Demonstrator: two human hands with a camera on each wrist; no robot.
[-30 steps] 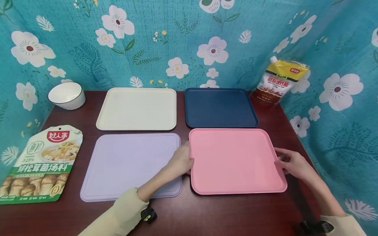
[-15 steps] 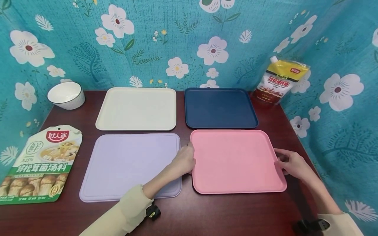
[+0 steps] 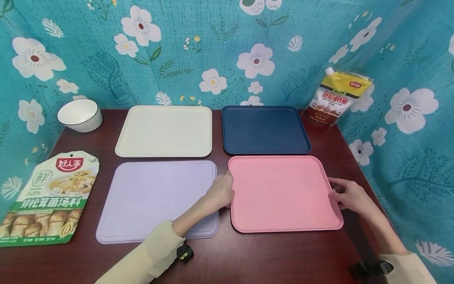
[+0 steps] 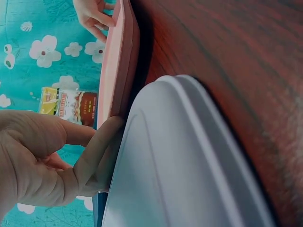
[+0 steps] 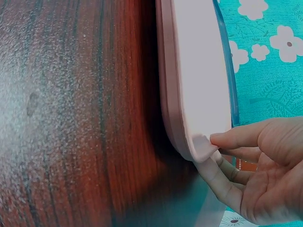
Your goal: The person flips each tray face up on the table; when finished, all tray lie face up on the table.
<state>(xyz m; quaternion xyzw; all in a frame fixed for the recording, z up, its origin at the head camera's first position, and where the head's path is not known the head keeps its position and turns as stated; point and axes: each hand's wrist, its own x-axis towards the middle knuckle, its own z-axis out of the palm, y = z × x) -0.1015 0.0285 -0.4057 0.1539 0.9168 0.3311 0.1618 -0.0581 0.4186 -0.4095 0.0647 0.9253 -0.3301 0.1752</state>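
In the head view, a pink tray (image 3: 280,193) lies level between two hands, in front of a navy blue tray (image 3: 266,130). My left hand (image 3: 220,191) grips its left edge; in the left wrist view the thumb and fingers (image 4: 102,146) meet at the pink rim, some fingertips hidden. On the right edge, my right hand (image 3: 351,195) pinches the rim, the thumb on top and the other fingers below, as the right wrist view shows. A lavender tray (image 3: 159,201) lies under my left wrist. Whether the pink tray touches the table fully, I cannot tell.
Behind the lavender tray lies a cream tray (image 3: 164,132). A white bowl (image 3: 80,115) stands at the back left, with a mushroom soup seasoning pouch (image 3: 53,197) in front. A spouted pouch (image 3: 337,98) leans at the back right. Floral cloth (image 3: 213,51) borders the dark wooden table (image 3: 248,260).
The pink tray has shifted slightly towards me, its left edge a little to the right. My left hand has moved right with it. The right hand keeps its hold almost in place.
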